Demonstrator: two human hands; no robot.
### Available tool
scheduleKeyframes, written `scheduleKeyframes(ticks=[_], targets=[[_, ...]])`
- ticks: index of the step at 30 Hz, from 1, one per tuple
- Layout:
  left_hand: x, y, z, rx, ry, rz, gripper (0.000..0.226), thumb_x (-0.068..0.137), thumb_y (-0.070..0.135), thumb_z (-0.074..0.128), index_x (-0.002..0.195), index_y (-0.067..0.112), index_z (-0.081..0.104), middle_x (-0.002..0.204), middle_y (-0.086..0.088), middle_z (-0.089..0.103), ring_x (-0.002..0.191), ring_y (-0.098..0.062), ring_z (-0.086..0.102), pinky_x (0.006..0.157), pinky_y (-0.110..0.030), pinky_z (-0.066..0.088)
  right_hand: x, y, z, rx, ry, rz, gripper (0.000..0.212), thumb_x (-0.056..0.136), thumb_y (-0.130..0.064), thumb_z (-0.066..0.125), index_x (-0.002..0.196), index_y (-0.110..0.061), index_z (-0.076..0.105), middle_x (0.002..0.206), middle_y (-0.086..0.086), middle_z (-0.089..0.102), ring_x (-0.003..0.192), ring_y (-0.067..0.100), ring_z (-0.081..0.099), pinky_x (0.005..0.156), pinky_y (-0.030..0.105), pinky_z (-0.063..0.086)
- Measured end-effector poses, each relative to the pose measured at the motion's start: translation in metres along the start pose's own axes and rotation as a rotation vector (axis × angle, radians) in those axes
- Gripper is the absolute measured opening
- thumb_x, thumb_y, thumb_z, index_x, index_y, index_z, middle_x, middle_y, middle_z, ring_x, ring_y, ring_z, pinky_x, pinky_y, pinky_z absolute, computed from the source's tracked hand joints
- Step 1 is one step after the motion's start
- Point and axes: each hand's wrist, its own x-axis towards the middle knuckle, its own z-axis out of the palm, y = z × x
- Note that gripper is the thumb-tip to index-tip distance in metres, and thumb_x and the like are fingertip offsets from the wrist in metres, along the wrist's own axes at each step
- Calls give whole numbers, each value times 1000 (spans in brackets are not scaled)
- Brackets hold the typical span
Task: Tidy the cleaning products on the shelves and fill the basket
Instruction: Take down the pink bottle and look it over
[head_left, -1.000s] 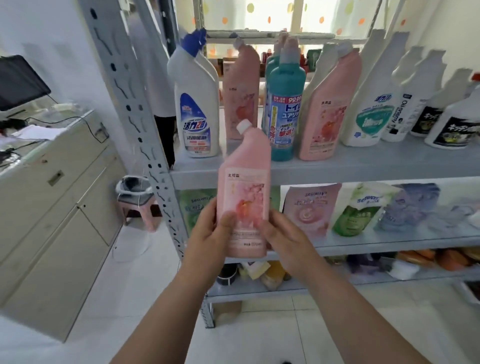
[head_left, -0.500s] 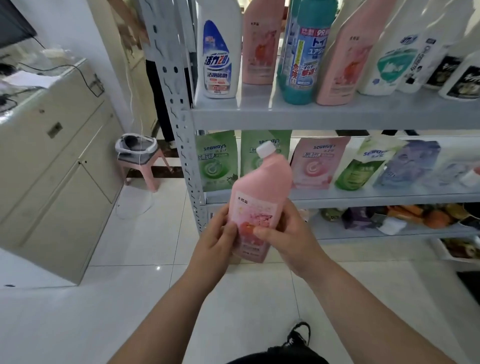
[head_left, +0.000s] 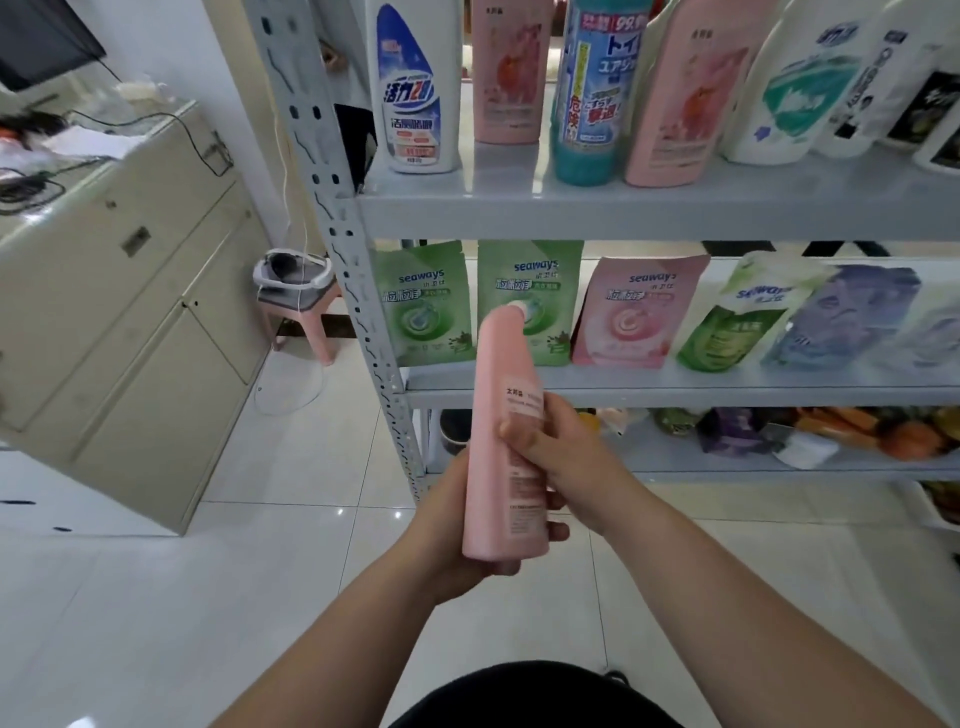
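A pink bottle with a white cap is held upright in front of the grey metal shelves. My left hand grips its lower body from behind and underneath. My right hand holds its right side, thumb across the label. The bottle's narrow side faces me. The upper shelf carries a white-and-blue bottle, two more pink bottles and a teal bottle. No basket is in view.
Green, pink and purple refill pouches stand on the middle shelf. Mixed packets lie on the bottom shelf. A beige cabinet stands left, with a pink stool behind it. White tiled floor lies below.
The pink bottle has come down from upper-shelf height to below the middle shelf and turned so its narrow side faces me. My view has tilted downward.
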Motion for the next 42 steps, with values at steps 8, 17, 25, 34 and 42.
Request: scheduleKeyframes(ticks=[8, 17, 25, 34, 42], targets=[[33, -8, 38, 206, 129, 145, 32, 107, 28, 45, 135, 14, 50, 109, -17, 75, 87, -36, 75, 52, -39, 61, 26, 10, -56, 4, 116, 170, 46, 89, -54, 70, 116, -17, 64, 103, 6, 77, 89, 22, 76, 86, 47, 62], [74, -20, 62, -561, -155, -74, 62, 94, 35, 62, 150, 15, 46, 142, -17, 49, 97, -43, 70, 40, -32, 56, 23, 15, -94, 776, 18, 369, 83, 84, -69, 58, 127, 1, 65, 111, 26, 49, 104, 42, 54, 106, 47, 42], [94, -28, 78, -587, -143, -145, 51, 75, 21, 64, 123, 7, 55, 78, -12, 57, 46, -18, 52, 27, -16, 35, 39, 9, -107, 411, 230, 171, 97, 70, -72, 72, 140, -11, 42, 99, 2, 61, 77, 17, 64, 48, 26, 50], [90, -13, 85, -255, 231, 93, 34, 101, 40, 50, 110, 12, 65, 83, -9, 71, 65, -23, 68, 42, -28, 54, 30, 2, -109, 500, 114, 121, 51, 100, -55, 48, 136, -19, 56, 124, 17, 70, 110, 34, 70, 91, 50, 59], [64, 2, 61, 675, 388, 511, 46, 93, 23, 69, 132, 44, 56, 113, -3, 60, 98, -16, 69, 66, -27, 58, 26, 5, -78, 160, 32, 54, 81, 84, -59, 71, 152, -38, 33, 128, -8, 64, 109, 14, 69, 90, 37, 59]])
